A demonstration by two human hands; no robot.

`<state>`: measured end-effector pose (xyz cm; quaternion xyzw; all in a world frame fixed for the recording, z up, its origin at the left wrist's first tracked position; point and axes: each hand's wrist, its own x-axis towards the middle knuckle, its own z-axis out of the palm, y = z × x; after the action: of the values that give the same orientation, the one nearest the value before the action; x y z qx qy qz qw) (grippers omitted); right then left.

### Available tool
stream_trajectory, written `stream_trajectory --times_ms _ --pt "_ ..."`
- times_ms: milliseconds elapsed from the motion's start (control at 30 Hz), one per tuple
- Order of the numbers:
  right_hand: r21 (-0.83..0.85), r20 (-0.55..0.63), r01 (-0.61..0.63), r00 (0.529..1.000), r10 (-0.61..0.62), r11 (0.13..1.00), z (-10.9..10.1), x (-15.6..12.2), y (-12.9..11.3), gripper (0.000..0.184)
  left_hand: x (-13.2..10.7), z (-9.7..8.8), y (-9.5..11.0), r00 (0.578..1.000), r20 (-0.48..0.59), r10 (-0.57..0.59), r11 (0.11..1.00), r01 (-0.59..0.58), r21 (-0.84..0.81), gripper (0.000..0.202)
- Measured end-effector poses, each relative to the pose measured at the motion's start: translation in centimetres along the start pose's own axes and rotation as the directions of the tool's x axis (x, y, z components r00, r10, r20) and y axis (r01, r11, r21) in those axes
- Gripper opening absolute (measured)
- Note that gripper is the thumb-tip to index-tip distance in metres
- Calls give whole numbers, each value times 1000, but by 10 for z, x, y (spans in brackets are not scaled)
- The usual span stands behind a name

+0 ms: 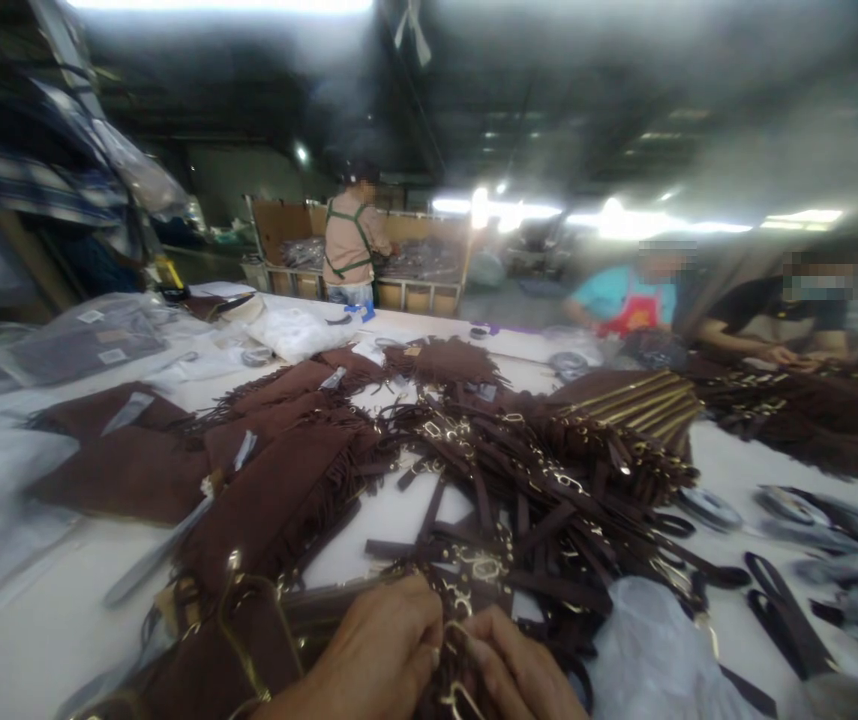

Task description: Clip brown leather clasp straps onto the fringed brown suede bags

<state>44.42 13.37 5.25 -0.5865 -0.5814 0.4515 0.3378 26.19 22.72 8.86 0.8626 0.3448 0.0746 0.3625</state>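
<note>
At the bottom middle, my left hand (380,645) is closed with curled fingers on a dark brown strap (450,672), though its fingertips are partly hidden. My right hand (523,665) pinches a gold-coloured metal clasp (457,632) at that strap, close beside the left fingertips. Under my left forearm lies a brown bag (208,655) with gold-coloured metal edging. Just beyond both hands spreads a tangled heap of brown straps (504,510) with gold-coloured buckles and hooks.
Fringed brown bag pieces (279,490) lie left of the heap, and gold-edged ones (624,425) are stacked right. Clear plastic (646,650) sits near my right hand. Strap rolls (710,508) lie farther right. Across the white table (369,530) are co-workers (631,295); another person (354,240) stands by a bin.
</note>
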Motion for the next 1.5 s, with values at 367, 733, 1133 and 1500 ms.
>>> stream_trajectory --times_ms 367,733,1133,1500 --pt "130 69 -25 997 16 991 2 22 1 26 1 -2 5 996 31 -89 995 90 -32 14" --pt "-611 196 428 897 -397 666 -5 21 16 42 3 6 -5 993 81 -88 993 94 -77 13" --pt "-768 239 457 855 -461 449 7 25 30 37 6 7 -7 993 74 -87 993 92 -71 16" --pt "-584 37 278 948 -317 763 -3 23 13 19 5 5 -2 996 -53 69 985 -76 -157 17"
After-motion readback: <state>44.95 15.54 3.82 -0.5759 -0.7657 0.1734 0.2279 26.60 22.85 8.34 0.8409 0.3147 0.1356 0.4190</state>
